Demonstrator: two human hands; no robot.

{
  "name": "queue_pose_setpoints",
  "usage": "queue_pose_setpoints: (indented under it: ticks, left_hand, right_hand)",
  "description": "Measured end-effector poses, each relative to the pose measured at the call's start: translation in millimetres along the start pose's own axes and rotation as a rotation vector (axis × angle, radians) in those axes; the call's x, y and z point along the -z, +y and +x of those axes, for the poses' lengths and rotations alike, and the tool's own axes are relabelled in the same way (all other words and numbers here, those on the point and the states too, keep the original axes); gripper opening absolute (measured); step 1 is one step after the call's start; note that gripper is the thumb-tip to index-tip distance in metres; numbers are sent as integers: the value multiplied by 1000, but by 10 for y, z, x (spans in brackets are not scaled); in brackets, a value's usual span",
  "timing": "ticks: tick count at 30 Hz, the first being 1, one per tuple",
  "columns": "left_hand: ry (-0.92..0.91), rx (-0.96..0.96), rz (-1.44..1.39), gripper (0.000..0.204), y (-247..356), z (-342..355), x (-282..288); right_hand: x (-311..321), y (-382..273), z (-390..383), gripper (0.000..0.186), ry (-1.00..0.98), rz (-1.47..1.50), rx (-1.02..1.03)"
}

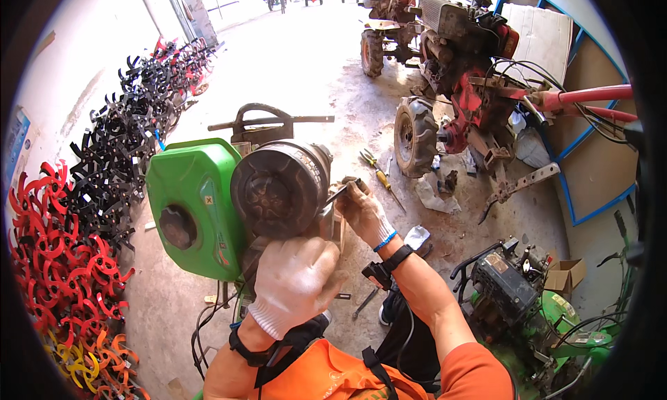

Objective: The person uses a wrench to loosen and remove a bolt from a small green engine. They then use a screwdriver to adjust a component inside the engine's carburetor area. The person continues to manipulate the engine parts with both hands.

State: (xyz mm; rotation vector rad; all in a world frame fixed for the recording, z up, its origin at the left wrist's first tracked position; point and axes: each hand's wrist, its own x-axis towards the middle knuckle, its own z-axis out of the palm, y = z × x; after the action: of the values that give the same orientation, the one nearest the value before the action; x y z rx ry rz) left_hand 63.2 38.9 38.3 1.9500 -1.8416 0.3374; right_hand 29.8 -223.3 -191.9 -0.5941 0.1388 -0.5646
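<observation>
A small engine with a green fuel tank (198, 205) and a round, dirty black air filter housing (278, 188) stands in front of me. My left hand (295, 278), in a white knit glove, is curled closed against the engine's near side, just below the filter housing. Its fingertips point away from view, so what they grip is hidden. My right hand (361, 211), gloved too, pinches a thin dark rod-like tool (336, 194) at the engine's right side. The tool's tip reaches in beside the housing; its exact kind does not show.
Pliers (368, 157) and a yellow-handled screwdriver (384, 180) lie on the concrete floor to the right. A red walking tractor (458, 101) stands beyond them, a green machine (521, 303) at the lower right. Heaped red tiller blades (66, 254) and black ones (114, 143) line the left wall.
</observation>
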Motion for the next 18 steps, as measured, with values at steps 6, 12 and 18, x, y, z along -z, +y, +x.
queue_pose_setpoints:
  ticks: [6,12,18]
  left_hand:
    - [-2,-3,-4,45,-7,-4,-14]
    - [6,3,-9,43,13,23,11]
    - [28,19,-19,45,19,16,-28]
  right_hand:
    - [443,268,186,20,36,171,-124]
    - [114,275,-141,20,14,183,30]
    - [-193,24,-165,21,109,-29,57]
